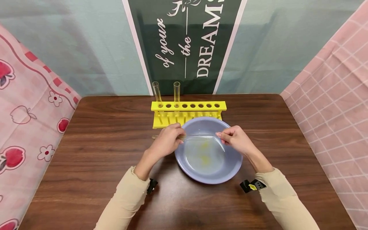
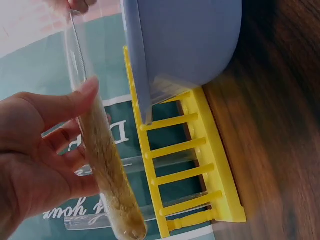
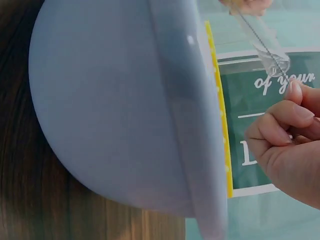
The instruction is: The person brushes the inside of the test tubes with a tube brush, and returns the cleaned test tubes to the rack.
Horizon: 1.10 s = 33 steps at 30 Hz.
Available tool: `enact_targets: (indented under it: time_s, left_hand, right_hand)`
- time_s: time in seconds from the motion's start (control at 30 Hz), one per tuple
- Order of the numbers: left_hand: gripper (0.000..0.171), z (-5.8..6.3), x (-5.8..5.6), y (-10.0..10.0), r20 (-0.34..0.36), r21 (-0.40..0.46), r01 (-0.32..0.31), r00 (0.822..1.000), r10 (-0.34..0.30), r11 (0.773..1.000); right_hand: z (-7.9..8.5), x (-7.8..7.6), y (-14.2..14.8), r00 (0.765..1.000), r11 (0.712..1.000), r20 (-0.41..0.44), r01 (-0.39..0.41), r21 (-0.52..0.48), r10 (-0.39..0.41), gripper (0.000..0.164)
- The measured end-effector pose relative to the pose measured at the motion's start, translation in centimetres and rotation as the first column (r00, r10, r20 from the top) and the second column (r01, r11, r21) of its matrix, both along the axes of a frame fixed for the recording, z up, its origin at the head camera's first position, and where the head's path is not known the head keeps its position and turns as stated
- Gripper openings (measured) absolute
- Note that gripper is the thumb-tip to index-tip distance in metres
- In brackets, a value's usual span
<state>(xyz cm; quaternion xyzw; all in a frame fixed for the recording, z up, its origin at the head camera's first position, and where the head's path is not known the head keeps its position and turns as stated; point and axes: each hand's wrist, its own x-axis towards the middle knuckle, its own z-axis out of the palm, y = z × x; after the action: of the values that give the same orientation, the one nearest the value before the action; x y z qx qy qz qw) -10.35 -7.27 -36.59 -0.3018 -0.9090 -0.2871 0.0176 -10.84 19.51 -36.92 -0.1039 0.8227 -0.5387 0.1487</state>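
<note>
My left hand [image 1: 169, 138] grips a clear glass test tube [image 2: 112, 190] that lies nearly level over the left side of a lavender basin [image 1: 208, 179]. Inside the tube sits a test tube brush [image 2: 100, 145] with yellow-brown bristles, towards the closed end. Its twisted wire handle [image 3: 260, 41] comes out of the open mouth. Thumb and fingertip of my right hand [image 1: 238, 140] pinch the end of that wire above the basin's right side. Shallow liquid with yellowish patches shows in the basin.
Behind the basin stands a yellow test tube rack [image 1: 195, 106], partly covered by its rim. Two clear tubes stand in the rack's left part, a left tube [image 1: 156, 92] and another tube [image 1: 176, 92]. Dark wooden table [image 1: 95, 153] and a printed cloth backdrop [image 1: 258, 48] surround them.
</note>
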Motion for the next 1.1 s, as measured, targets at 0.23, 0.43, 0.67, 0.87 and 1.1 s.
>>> enact_targets:
  time_s: [0.23, 0.43, 0.67, 0.87, 1.1]
  left_hand:
    - [0.015, 0.37, 0.08, 0.22, -0.020, -0.077, 0.002, 1.000, -0.003, 0.997]
    - [0.014, 0.77, 0.17, 0.41, -0.017, -0.139, -0.019, 1.000, 0.017, 0.990]
    - [0.013, 0.83, 0.30, 0.65, -0.007, -0.156, -0.057, 0.998, 0.057, 0.986]
    - [0.014, 0.83, 0.45, 0.77, -0.081, -0.190, -0.070, 0.995, 0.056, 0.979]
    - [0.020, 0.38, 0.54, 0.96, -0.193, -0.237, -0.124, 0.978, 0.079, 0.964]
  right_hand:
    - [-0.15, 0.04, 0.04, 0.998, 0.999, 0.062, 0.023, -0.034, -0.021, 0.037]
    - [-0.45, -0.15, 0.07, 0.993, 0.990, 0.115, 0.043, -0.134, -0.028, 0.039]
    - [-0.35, -0.40, 0.11, 0.976, 0.968, 0.217, 0.056, -0.243, -0.002, 0.040]
    - [-0.13, -0.56, 0.02, 0.948, 0.949, 0.319, 0.085, -0.305, 0.018, 0.041]
    - [-0.14, -0.70, -0.18, 0.913, 0.923, 0.404, 0.106, -0.370, 0.057, 0.044]
